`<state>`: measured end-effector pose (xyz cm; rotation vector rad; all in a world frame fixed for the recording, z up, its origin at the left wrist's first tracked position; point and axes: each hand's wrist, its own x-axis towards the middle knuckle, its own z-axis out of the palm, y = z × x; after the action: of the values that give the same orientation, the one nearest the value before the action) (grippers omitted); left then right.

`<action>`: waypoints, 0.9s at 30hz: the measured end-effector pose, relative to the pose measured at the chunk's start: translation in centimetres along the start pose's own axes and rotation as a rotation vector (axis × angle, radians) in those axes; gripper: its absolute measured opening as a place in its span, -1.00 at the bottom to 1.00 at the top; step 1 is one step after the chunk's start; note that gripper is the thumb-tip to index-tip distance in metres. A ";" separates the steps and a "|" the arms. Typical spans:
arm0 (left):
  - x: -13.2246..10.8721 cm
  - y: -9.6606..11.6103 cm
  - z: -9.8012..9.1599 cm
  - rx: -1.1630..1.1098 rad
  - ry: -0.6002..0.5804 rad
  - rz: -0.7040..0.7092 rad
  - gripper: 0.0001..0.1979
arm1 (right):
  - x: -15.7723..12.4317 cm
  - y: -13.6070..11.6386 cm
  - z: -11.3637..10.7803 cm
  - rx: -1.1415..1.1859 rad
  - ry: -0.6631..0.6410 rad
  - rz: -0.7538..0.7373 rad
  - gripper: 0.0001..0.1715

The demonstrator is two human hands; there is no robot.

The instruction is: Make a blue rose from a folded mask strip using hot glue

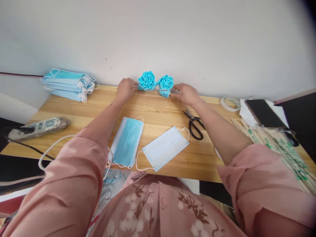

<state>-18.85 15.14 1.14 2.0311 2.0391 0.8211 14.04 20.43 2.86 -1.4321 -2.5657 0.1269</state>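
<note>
Two blue folded roses lie side by side at the back of the table, against the wall. My left hand (126, 88) is closed beside the left rose (147, 81), its fingers pinched at the flower's base; a thin pale stick end pokes out past the hand. At the right rose (165, 85), my right hand (185, 93) has its fingertips closed by the base, partly hiding the grip. Nearer me lie a small pile of blue face masks (127, 141) and one face mask (166, 148) with its white side up. Black-handled scissors (195, 126) rest below my right wrist.
A tall stack of masks (67, 84) stands at the back left. A power strip (39, 128) with a cable lies at the left edge. On the right are a tape roll (230, 104), a phone (265, 113) on white paper, and wrapped wooden sticks (278, 148).
</note>
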 end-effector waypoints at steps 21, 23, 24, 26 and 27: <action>1.9 -0.6 3.3 0.139 -0.015 0.094 -0.75 | 2.7 -3.6 3.4 0.017 -0.002 0.052 -0.52; 2.0 -0.8 3.6 0.135 -0.007 0.121 -0.76 | 2.9 -3.4 3.5 -0.002 -0.011 0.052 -0.53; 2.1 -0.8 3.7 0.131 -0.005 0.128 -0.76 | 3.0 -3.4 3.6 -0.007 -0.012 0.049 -0.54; 2.2 -0.9 3.8 0.122 -0.002 0.123 -0.76 | 3.1 -3.2 3.7 -0.008 -0.005 0.039 -0.54; 2.2 -0.9 3.8 0.120 -0.005 0.118 -0.76 | 3.1 -3.2 3.7 -0.005 -0.001 0.033 -0.54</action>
<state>-17.98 18.35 -1.83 2.2340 2.0277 0.7277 9.02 21.52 0.22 -1.4774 -2.5455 0.1258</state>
